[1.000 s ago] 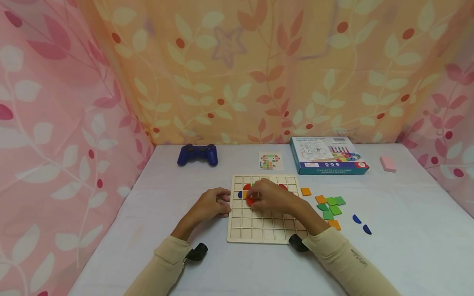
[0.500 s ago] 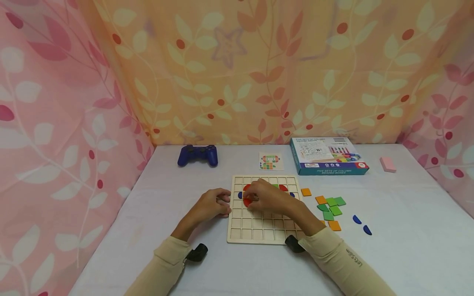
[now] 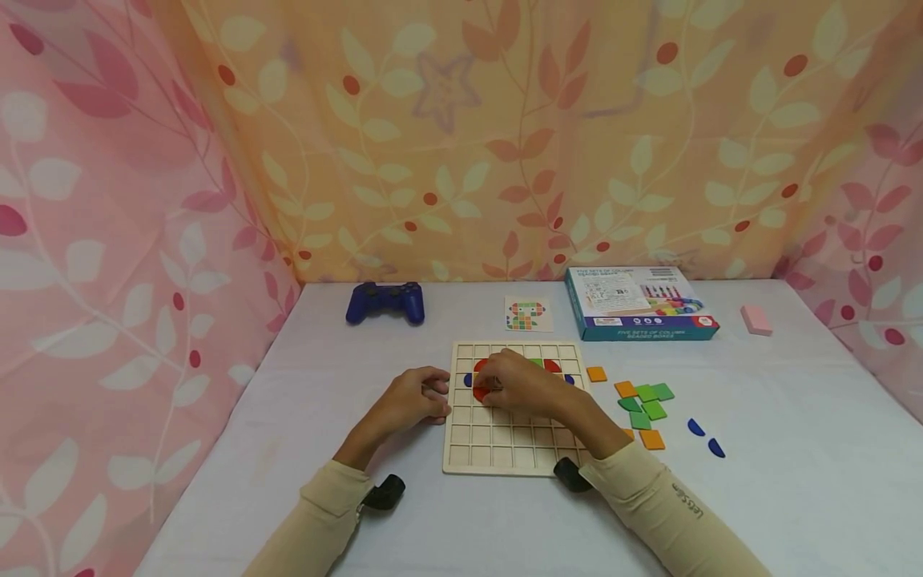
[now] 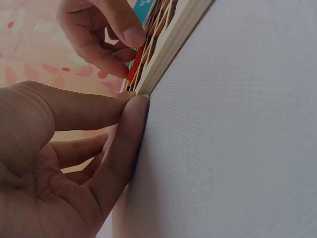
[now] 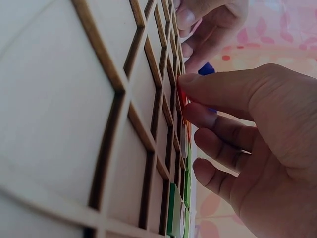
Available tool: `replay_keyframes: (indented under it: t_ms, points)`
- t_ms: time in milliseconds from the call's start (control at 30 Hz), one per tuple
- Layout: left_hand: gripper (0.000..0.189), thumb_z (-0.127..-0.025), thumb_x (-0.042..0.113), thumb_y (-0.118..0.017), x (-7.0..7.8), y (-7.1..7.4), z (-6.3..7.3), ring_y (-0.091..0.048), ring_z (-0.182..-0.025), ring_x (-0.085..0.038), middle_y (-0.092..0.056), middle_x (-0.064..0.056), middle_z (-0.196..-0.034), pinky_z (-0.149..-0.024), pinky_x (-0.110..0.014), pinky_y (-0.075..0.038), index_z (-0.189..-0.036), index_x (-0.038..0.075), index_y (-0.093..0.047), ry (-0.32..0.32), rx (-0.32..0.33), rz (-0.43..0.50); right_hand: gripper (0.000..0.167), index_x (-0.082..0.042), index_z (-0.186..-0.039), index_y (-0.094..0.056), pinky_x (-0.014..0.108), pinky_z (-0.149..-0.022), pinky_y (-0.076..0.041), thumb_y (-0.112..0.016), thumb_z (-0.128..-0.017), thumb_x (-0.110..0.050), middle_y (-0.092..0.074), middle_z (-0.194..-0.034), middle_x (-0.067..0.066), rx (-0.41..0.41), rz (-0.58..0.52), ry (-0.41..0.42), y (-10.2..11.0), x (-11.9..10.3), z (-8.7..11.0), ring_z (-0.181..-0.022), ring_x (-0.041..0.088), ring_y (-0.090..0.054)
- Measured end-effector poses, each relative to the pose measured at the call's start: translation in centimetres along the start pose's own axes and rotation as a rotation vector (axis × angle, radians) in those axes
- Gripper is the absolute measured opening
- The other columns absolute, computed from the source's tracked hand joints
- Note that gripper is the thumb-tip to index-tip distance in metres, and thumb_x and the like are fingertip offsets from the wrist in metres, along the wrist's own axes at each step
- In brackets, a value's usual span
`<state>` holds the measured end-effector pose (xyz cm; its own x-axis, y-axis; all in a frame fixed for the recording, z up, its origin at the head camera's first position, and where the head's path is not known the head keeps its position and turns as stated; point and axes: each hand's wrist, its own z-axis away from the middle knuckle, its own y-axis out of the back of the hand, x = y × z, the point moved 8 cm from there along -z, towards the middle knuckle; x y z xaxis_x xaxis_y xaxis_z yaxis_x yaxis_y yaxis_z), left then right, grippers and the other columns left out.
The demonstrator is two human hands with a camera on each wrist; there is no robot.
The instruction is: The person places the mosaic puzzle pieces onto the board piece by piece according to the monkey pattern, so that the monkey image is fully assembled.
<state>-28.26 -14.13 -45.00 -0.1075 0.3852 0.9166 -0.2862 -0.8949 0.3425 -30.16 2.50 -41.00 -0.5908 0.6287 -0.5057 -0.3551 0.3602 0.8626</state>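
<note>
Taking the board's centre as the dial and 12 as the far side, the left hand point(image 3: 411, 401) is at 9 o'clock, thumb and a finger pinching the edge of the pale wooden board point(image 3: 490, 458), a square grid of raised slats. The right hand point(image 3: 526, 385) reaches in from 4, covering the middle cells; its thumb and forefinger touch a red tile point(image 3: 481, 395) at 10, though whether they pinch it or only rest there I cannot tell. Smooth cloth point(image 3: 303, 385) spreads beyond the left hand and leaves a narrow strip along the board's right edge.

Out at 3 lie loose flat tiles: four orange squares point(image 3: 652, 440), one partly hidden by the arm, four green squares point(image 3: 654, 410), one green quarter-round point(image 3: 629, 405) and, farther out, two blue half-rounds point(image 3: 716, 448). One controller point(image 3: 385, 303) is at 10, one card point(image 3: 529, 313) at 12, one box point(image 3: 642, 304) near 2, one pink block point(image 3: 755, 320) past it.
</note>
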Motion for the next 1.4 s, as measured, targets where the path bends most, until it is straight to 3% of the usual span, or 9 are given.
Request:
replay_keyframes:
  t_ms: [267,567,1067,1400]
  points:
    - [0.053,-0.088,-0.007,-0.077,0.2,0.0,0.1,-0.07,-0.091,-0.018,-0.065,-0.015,-0.119,-0.075,-0.031,-0.067,-0.139,-0.004,-0.062,0.002,0.003,-0.009,0.022,-0.012,-0.116,-0.081,0.035,-0.092,-0.053,-0.081,-0.095,-0.016,-0.069,-0.104,-0.003,0.004,-0.005,-0.005,0.3,0.1,0.3,-0.101,0.018,-0.055]
    - [0.053,-0.088,-0.008,-0.075,-0.1,-0.1,0.0,-0.07,-0.092,-0.018,-0.065,-0.015,-0.119,-0.076,-0.031,-0.067,-0.139,-0.004,-0.062,0.005,-0.001,0.006,0.018,-0.018,-0.114,-0.083,0.034,-0.09,-0.051,-0.078,-0.097,-0.016,-0.069,-0.102,-0.005,-0.027,0.018,0.062,0.0,-0.4,0.0,-0.101,0.016,-0.053]
    - [0.053,-0.088,-0.005,-0.077,0.0,0.0,0.1,-0.069,-0.091,-0.018,-0.065,-0.014,-0.119,-0.075,-0.031,-0.067,-0.139,-0.003,-0.062,-0.003,0.004,-0.014,0.018,-0.014,-0.113,-0.083,0.034,-0.091,-0.053,-0.08,-0.095,-0.017,-0.071,-0.1,-0.004,-0.018,0.036,0.026,0.4,0.1,0.2,-0.098,0.016,-0.056]
    - [0.052,-0.089,-0.006,-0.077,0.1,0.0,0.2,-0.068,-0.09,-0.019,-0.065,-0.013,-0.117,-0.075,-0.031,-0.067,-0.138,-0.002,-0.063,0.0,0.014,-0.034,0.021,-0.015,-0.118,-0.081,0.032,-0.085,-0.055,-0.075,-0.099,-0.016,-0.068,-0.098,-0.007,0.026,-0.028,-0.055,2.7,2.8,3.1,-0.094,0.015,-0.058]
